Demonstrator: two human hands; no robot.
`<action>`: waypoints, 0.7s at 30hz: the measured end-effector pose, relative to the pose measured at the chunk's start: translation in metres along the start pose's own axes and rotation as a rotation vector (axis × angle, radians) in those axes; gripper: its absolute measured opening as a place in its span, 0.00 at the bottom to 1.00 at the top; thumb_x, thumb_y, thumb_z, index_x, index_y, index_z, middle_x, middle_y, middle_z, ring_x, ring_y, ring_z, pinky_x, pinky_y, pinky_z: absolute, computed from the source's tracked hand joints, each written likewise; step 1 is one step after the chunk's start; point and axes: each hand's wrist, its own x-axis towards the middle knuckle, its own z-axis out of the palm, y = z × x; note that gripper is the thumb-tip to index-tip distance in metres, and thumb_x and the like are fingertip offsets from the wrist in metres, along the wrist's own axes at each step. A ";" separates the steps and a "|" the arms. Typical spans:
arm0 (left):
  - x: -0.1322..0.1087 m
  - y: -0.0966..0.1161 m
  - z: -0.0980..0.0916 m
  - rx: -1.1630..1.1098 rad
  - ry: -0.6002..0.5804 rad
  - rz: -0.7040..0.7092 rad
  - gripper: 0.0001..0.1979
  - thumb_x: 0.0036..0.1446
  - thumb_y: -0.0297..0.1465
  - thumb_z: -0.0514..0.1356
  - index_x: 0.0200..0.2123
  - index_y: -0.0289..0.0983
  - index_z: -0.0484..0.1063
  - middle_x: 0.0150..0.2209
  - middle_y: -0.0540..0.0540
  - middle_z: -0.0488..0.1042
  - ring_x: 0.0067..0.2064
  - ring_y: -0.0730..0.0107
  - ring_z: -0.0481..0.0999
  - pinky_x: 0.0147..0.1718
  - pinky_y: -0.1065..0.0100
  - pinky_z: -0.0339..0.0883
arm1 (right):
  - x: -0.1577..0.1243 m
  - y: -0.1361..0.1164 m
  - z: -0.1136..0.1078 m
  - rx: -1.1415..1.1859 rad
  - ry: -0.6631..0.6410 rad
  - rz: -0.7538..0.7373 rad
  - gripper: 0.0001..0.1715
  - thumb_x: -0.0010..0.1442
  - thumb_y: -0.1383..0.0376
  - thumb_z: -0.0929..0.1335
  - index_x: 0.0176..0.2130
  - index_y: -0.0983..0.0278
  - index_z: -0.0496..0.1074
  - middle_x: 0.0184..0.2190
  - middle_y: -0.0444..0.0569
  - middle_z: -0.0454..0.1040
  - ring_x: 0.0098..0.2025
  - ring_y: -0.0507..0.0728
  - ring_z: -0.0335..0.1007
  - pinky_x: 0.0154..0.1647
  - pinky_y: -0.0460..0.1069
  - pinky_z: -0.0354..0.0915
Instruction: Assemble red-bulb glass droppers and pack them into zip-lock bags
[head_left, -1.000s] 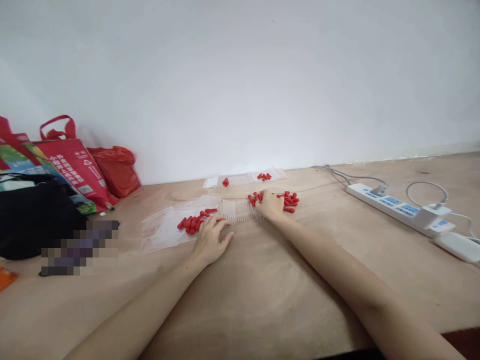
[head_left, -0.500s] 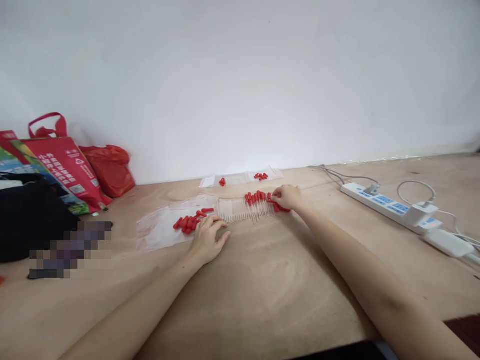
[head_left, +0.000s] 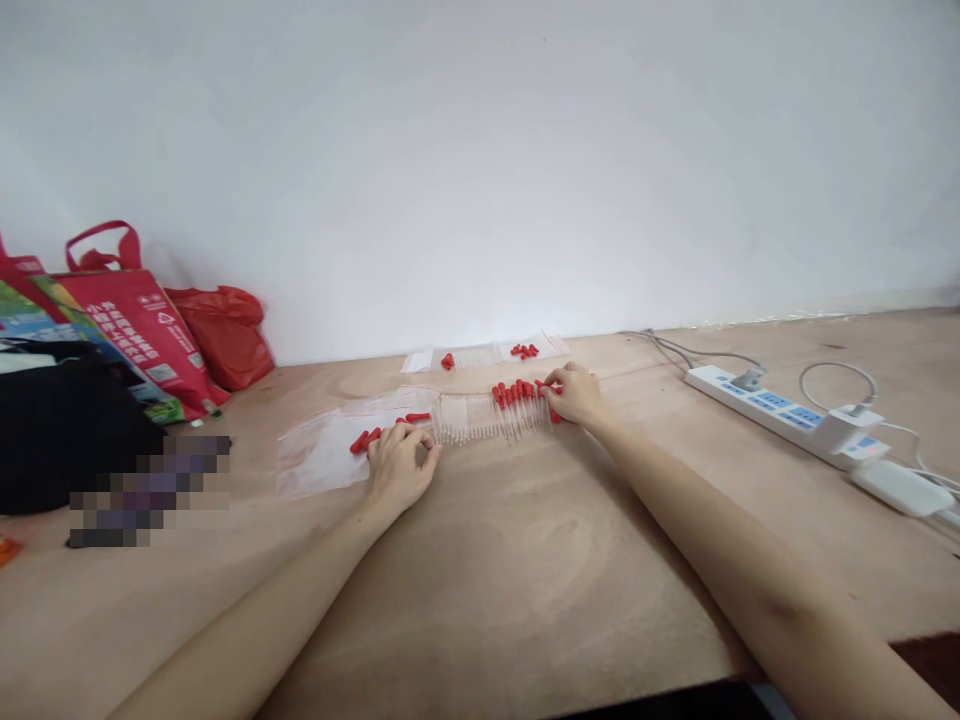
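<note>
A row of clear glass dropper tubes lies on the wooden table, with red rubber bulbs at its far right end. My left hand has curled fingers over a pile of red bulbs on a clear plastic bag, at the left end of the row. My right hand is closed at the right end of the row, fingertips pinched on the red bulbs there. Whether either hand grips a single piece is unclear.
A second clear bag with tubes and red bulbs lies by the wall. Red shopping bags and a black bag stand at the left. A white power strip with a plugged charger and cables lies at the right.
My left hand slid onto the bulb pile and its fingers curled from flat. My right hand moved from the loose bulbs to the right end of the tube row and gathered bulbs against it.
</note>
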 end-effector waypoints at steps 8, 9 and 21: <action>0.032 0.011 0.006 0.062 -0.070 -0.083 0.08 0.51 0.35 0.53 0.29 0.40 0.70 0.35 0.45 0.70 0.42 0.57 0.65 0.39 0.58 0.55 | -0.062 -0.018 0.002 0.049 0.132 -0.356 0.09 0.54 0.62 0.61 0.32 0.64 0.66 0.32 0.51 0.69 0.39 0.58 0.59 0.40 0.52 0.47; 0.039 0.016 0.009 0.084 -0.093 -0.093 0.09 0.51 0.36 0.52 0.29 0.40 0.70 0.35 0.45 0.71 0.42 0.57 0.66 0.39 0.58 0.55 | -0.068 -0.019 0.002 0.043 0.120 -0.387 0.09 0.55 0.62 0.61 0.32 0.65 0.66 0.30 0.51 0.69 0.38 0.58 0.59 0.40 0.52 0.47; 0.075 0.049 0.038 0.219 -0.225 -0.189 0.13 0.49 0.32 0.53 0.34 0.33 0.72 0.43 0.35 0.67 0.47 0.51 0.63 0.42 0.57 0.56 | -0.078 -0.020 0.001 0.054 0.054 -0.471 0.08 0.54 0.62 0.61 0.32 0.64 0.67 0.30 0.50 0.70 0.38 0.58 0.57 0.40 0.53 0.45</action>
